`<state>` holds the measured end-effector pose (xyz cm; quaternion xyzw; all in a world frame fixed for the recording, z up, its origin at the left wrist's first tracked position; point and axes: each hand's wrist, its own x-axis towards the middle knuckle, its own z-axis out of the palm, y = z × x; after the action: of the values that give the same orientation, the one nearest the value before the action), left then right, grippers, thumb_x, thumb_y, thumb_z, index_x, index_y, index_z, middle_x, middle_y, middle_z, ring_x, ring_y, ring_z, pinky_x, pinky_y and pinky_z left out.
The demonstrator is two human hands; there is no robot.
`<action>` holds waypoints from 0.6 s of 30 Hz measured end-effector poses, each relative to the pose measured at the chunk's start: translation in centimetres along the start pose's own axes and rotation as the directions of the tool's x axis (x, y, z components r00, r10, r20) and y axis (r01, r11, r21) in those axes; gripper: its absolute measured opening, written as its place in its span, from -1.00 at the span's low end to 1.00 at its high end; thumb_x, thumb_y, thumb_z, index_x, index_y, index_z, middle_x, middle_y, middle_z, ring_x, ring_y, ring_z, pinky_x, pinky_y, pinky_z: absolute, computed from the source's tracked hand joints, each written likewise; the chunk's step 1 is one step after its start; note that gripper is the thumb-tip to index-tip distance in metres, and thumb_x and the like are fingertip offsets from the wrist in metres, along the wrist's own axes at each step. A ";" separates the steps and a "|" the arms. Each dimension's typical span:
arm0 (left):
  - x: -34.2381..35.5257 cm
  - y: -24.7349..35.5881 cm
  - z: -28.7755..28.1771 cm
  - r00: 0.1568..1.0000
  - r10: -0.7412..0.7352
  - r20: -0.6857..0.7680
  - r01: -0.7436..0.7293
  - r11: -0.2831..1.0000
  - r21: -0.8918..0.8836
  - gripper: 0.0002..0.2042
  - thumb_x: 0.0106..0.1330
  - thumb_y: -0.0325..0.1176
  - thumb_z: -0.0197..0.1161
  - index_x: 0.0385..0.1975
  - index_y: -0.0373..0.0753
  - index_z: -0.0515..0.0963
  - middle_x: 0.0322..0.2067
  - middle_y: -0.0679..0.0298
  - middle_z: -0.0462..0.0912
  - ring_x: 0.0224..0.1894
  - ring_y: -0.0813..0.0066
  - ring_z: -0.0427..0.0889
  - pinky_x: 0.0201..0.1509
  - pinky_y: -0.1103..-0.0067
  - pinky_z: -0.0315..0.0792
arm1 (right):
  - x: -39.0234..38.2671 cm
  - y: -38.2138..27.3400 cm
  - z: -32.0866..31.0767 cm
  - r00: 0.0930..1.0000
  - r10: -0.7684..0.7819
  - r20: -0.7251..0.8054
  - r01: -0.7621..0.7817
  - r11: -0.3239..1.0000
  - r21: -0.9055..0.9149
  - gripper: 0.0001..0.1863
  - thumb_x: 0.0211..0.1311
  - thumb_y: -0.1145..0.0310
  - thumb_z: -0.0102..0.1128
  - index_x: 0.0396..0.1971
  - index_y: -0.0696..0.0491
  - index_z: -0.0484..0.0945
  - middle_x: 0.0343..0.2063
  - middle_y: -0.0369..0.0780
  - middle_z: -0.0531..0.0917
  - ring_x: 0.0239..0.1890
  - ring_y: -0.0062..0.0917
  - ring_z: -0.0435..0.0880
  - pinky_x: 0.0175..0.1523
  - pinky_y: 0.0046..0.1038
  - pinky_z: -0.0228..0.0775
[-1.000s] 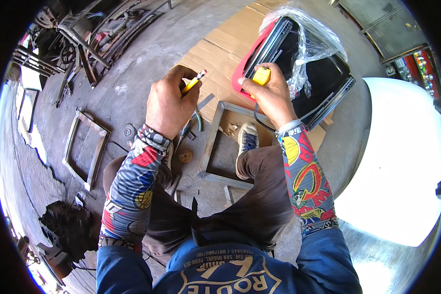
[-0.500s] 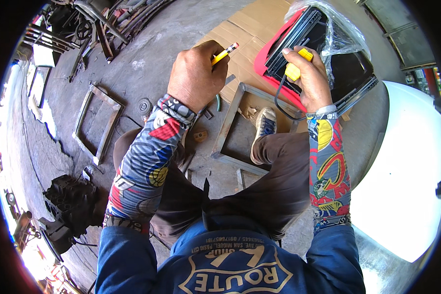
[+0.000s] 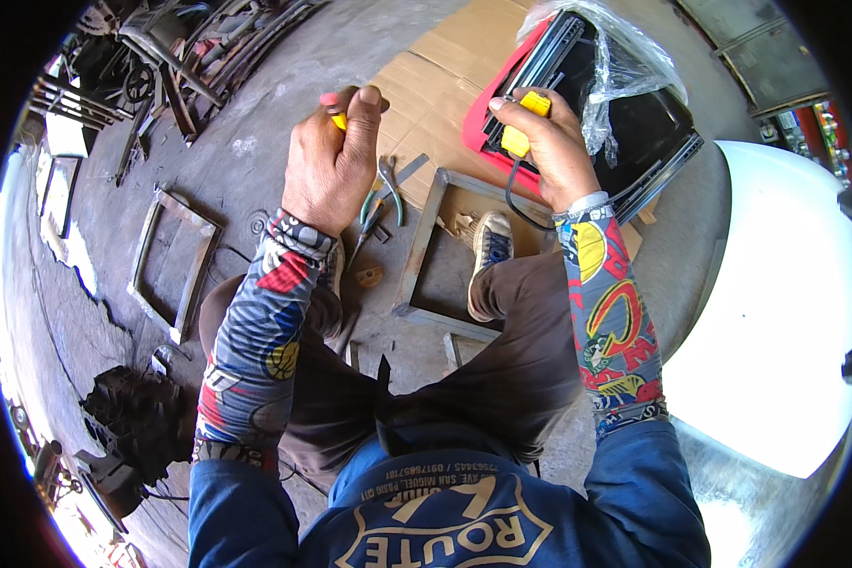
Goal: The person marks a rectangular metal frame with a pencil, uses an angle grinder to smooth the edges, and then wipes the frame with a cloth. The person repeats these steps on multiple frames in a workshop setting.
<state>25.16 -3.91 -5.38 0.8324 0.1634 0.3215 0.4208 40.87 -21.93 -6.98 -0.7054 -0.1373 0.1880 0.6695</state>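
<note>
My left hand (image 3: 329, 170) is raised over the floor, closed around a yellow pencil (image 3: 340, 120) with a pink eraser end up. To the right, my right hand (image 3: 570, 161) grips a boxy yellow tool (image 3: 517, 142) that looks like a tape measure. A dark cord or strap (image 3: 511, 194) hangs from it and curves toward my wrist. Below and between the hands, a square metal frame (image 3: 418, 251) lies on the floor, with my shoe inside it. Pliers (image 3: 389, 180) with green handles rest just right of my left hand.
Flat cardboard (image 3: 421, 90) lies ahead. A red-edged black panel (image 3: 478, 123) with metal rails and clear plastic is beyond my right hand. A large white panel (image 3: 776, 312) stands right. Another metal frame (image 3: 204, 270), a dark engine-like part (image 3: 133, 412) and scrap metal (image 3: 175, 71) are left.
My left hand has moved left and turned, so the pencil's eraser end points up and left. My right hand has shifted slightly left, still holding the yellow tool. The pliers now show.
</note>
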 end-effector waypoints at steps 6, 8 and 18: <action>-1.2 -0.1 -2.6 0.975 -0.103 0.196 0.092 0.994 0.063 -0.48 0.54 0.11 0.01 -0.20 -0.30 0.65 -0.70 0.41 0.40 -0.66 0.64 0.37 -0.56 0.59 0.24 | 0.2 -0.6 -1.2 0.990 -0.021 -0.139 0.037 0.993 0.111 -0.36 0.02 0.31 0.55 0.02 0.11 0.34 -0.25 -0.25 0.54 -0.29 -0.61 0.58 -0.23 -0.51 0.51; -2.0 0.1 -3.4 0.967 -0.047 0.251 0.036 0.998 0.048 -0.53 0.53 0.05 0.06 -0.20 -0.31 0.64 -0.72 0.37 0.40 -0.67 0.60 0.40 -0.55 0.56 0.29 | 0.4 -0.8 -3.0 0.969 0.024 -0.247 0.006 0.993 0.119 -0.27 0.01 0.30 0.56 0.10 0.10 0.27 -0.23 -0.22 0.53 -0.30 -0.56 0.59 -0.33 -0.47 0.51; -2.6 -1.2 -5.1 0.965 0.060 0.256 -0.110 0.977 0.186 -0.74 0.45 -0.22 0.23 -0.13 -0.32 0.63 -0.48 0.07 0.67 -0.43 0.27 0.70 -0.27 0.45 0.55 | -4.2 1.9 -7.3 0.886 0.278 -0.371 -0.197 0.950 0.242 -0.27 -0.02 0.24 0.53 0.13 0.09 0.32 -0.21 -0.18 0.54 -0.27 -0.42 0.59 -0.34 -0.36 0.55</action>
<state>19.77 -1.55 -5.11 0.9101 0.1047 0.2145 0.3388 40.32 -30.48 -8.27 -0.6703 0.1096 0.1334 0.7218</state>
